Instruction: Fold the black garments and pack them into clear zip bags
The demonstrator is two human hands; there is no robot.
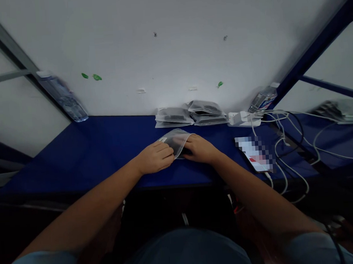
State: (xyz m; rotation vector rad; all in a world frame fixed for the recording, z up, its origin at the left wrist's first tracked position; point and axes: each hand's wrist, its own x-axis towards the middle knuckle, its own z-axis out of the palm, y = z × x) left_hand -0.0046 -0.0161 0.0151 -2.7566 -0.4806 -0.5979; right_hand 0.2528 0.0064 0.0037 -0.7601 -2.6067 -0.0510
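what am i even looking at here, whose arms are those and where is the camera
There is no machine here. The camera sits on a person's head and looks forward and down, so the two bare arms are that person's own. The left hand and the right hand both grip a small clear plastic bag with something dark inside, just above a blue table. Behind it, by the white wall, lies a pile of similar bags. To the right are a phone with a blurred screen, a white charger block with white cables, and a water bottle. Another bottle stands far left.
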